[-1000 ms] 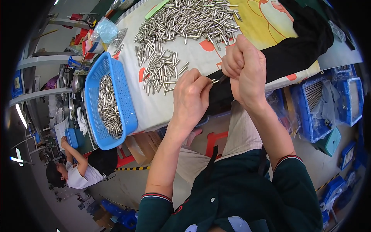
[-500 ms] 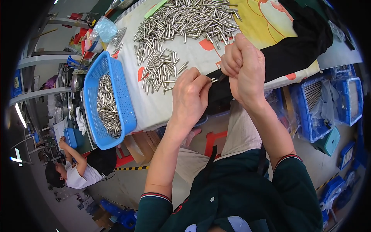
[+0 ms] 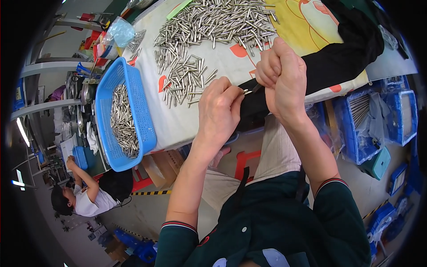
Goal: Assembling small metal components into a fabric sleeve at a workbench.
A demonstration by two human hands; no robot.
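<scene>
My left hand point(image 3: 219, 109) is pinched on a small metal pin point(image 3: 246, 92), whose shiny end sticks out past the fingertips. A fist is formed by my right hand point(image 3: 285, 82) around a dark thin tool point(image 3: 256, 88); only its tip shows, close to the pin's end, and I cannot tell if the two touch. Both hands are over a black cloth point(image 3: 320, 69) along the table's near edge. Beyond them lies a heap of silvery metal pins point(image 3: 218, 22), with a looser group point(image 3: 187, 75) nearer my left hand.
A blue plastic basket point(image 3: 144, 118) partly filled with similar pins stands at the table's left edge. Blue crates point(image 3: 349, 129) with rods and plastic bags are at the right. A clear bag point(image 3: 122, 33) lies far left. Another person point(image 3: 91, 196) works at the left.
Both hands keep nearly the same position and grip. My right fist has shifted very slightly; the pins and basket look the same.
</scene>
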